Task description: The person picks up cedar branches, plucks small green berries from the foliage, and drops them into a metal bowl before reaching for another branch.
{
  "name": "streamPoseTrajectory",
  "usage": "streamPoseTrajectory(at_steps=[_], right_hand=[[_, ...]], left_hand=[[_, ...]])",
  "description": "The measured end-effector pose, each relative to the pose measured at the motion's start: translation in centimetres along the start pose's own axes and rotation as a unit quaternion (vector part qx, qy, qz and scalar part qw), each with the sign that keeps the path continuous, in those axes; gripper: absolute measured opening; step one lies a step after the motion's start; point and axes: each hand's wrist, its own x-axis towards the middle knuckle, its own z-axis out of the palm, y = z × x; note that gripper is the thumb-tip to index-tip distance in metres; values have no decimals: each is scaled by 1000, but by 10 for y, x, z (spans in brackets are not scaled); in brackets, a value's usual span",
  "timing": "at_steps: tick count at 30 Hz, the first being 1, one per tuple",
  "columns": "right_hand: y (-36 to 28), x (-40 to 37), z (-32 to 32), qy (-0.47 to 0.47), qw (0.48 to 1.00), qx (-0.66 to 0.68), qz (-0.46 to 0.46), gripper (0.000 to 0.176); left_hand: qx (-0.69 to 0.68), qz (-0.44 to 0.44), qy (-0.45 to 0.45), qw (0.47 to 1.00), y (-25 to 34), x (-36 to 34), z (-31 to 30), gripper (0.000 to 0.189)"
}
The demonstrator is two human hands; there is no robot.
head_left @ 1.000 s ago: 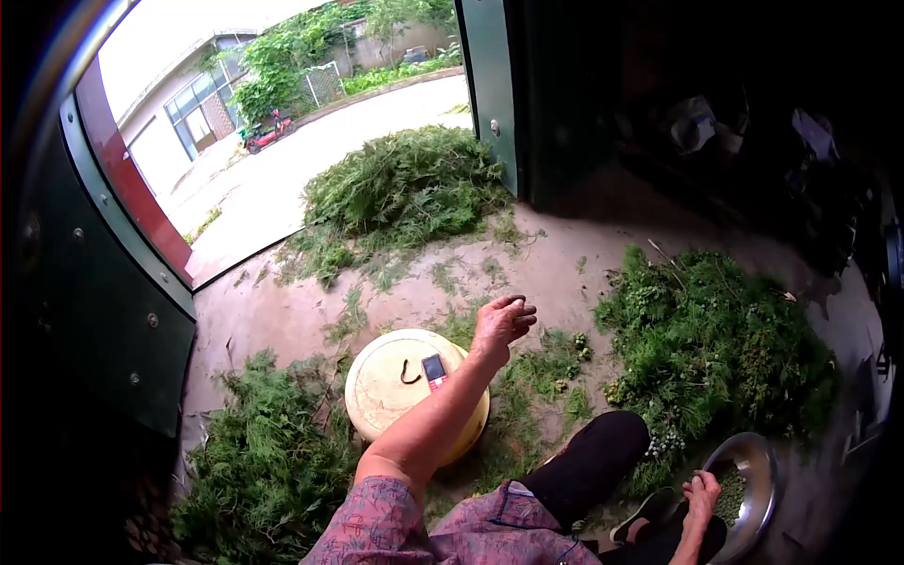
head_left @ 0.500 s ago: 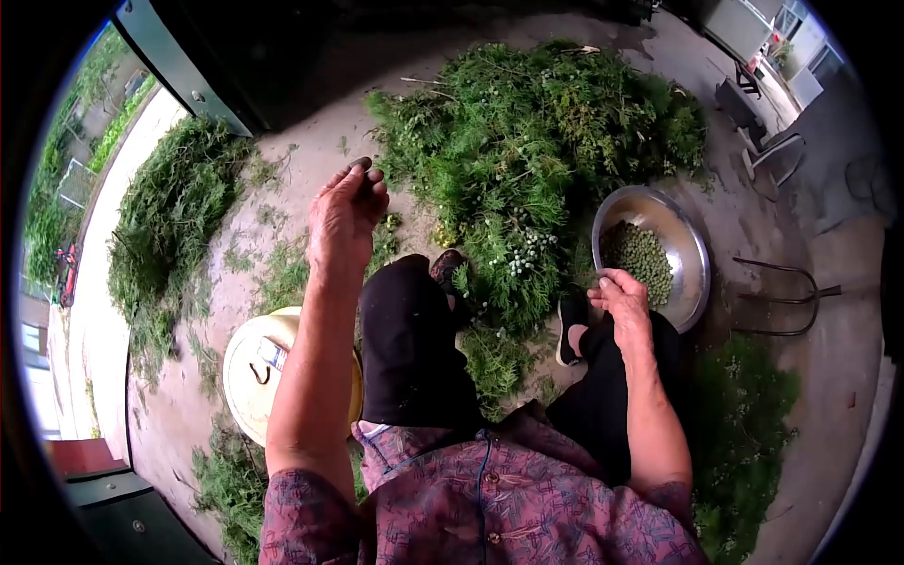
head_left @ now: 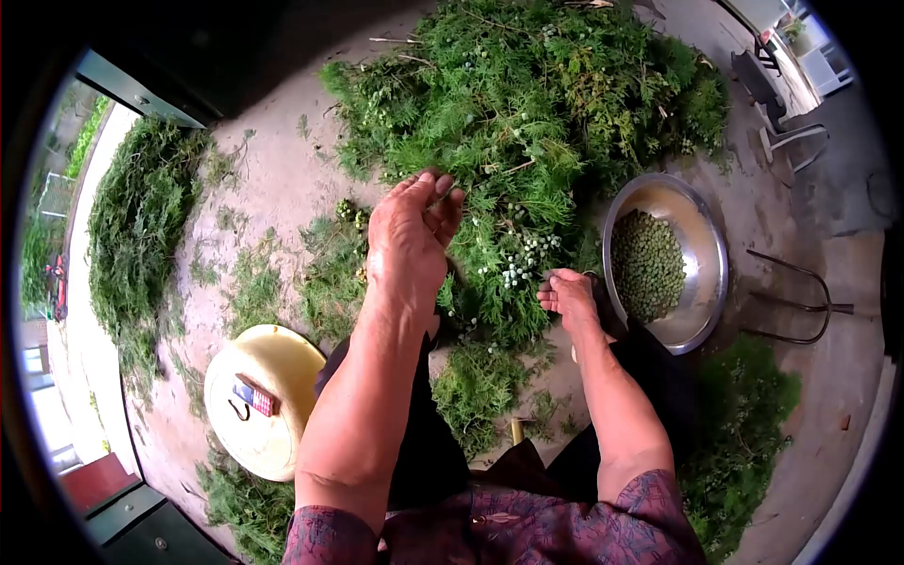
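Note:
My left hand (head_left: 411, 235) reaches over the near edge of a big heap of green conifer branches (head_left: 490, 122). Its fingers are loosely bent and apart, and nothing shows between them. Lower and to the right, my right hand (head_left: 570, 297) has its fingertips drawn together beside clusters of pale blue-green cones (head_left: 523, 262) on the branches. Whatever those fingers hold, if anything, is hidden. Just right of that hand stands a metal basin (head_left: 706, 273), partly filled with small round green cones (head_left: 648, 264).
A cream upturned tub (head_left: 273, 353) with a phone (head_left: 254, 395) on it stands at left. Another branch pile (head_left: 141, 217) lies behind it. A pronged metal fork (head_left: 819, 306) rests right of the basin, near more greenery (head_left: 739, 433).
My left hand has swung right and down toward the branch heap. My right hand has moved left, away from the basin, to the cone clusters. The view has shifted as I lean forward.

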Motion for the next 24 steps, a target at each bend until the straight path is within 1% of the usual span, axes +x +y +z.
streamPoseTrajectory(at_steps=[1, 3, 6, 7, 8, 9, 10, 11, 12, 13, 14, 15, 16, 18, 19, 20, 21, 23, 24], right_hand=[[4, 12, 6, 16, 1000, 2, 6, 17], [2, 35, 16, 51, 998, -1, -28, 18], [2, 81, 23, 76, 993, -12, -85, 18], [-4, 88, 26, 60, 991, -76, -89, 22], [-9, 97, 31, 55, 988, -110, -88, 25], [-13, 99, 36, 43, 986, -123, -102, 29], [-11, 106, 40, 35, 984, -139, -109, 31], [-6, 114, 43, 67, 961, -196, -185, 27], [4, 115, 46, 92, 937, -199, -272, 23], [11, 118, 52, 114, 904, -198, -362, 19], [10, 94, 62, 80, 946, -146, -279, 17], [17, 79, 68, 30, 963, -175, -203, 15], [44, 77, 71, -27, 980, -161, -115, 14], [90, 68, 75, -146, 951, -269, -32, 15], [122, 65, 79, -148, 921, -351, -83, 22], [132, 54, 84, -154, 881, -432, -120, 28], [135, 41, 90, -149, 852, -485, -129, 32], [153, 32, 99, -151, 809, -542, -172, 43], [156, 34, 105, -108, 890, -430, -103, 40]], left_hand=[[-2, -22, -13, 1000, 2, -1, 3, 18], [24, 14, -84, 996, 7, -7, 11, 19], [39, 25, -92, 995, 6, -6, 12, 21], [42, 7, -73, 996, 6, -4, 10, 22], [38, -6, -78, 996, 7, -1, 8, 22], [33, -23, -78, 996, 7, 1, 3, 23], [33, -27, -99, 994, 9, 3, 0, 23], [31, -26, -121, 992, 12, 5, -2, 23], [60, -4, -115, 992, 15, 6, -4, 23], [42, -7, -125, 991, 17, 7, -7, 24], [35, -14, -126, 991, 19, 9, -10, 24], [26, -19, -131, 991, 21, 10, -11, 24], [26, -21, -131, 991, 21, 11, -10, 24], [26, -25, -131, 991, 22, 10, -9, 24], [30, -23, -128, 991, 21, 10, -9, 24], [34, -21, -125, 991, 20, 9, -8, 24], [37, -19, -125, 991, 18, 8, -7, 24], [46, -27, -113, 992, 17, 7, -3, 25], [44, -34, -103, 993, 16, 5, 0, 25]])
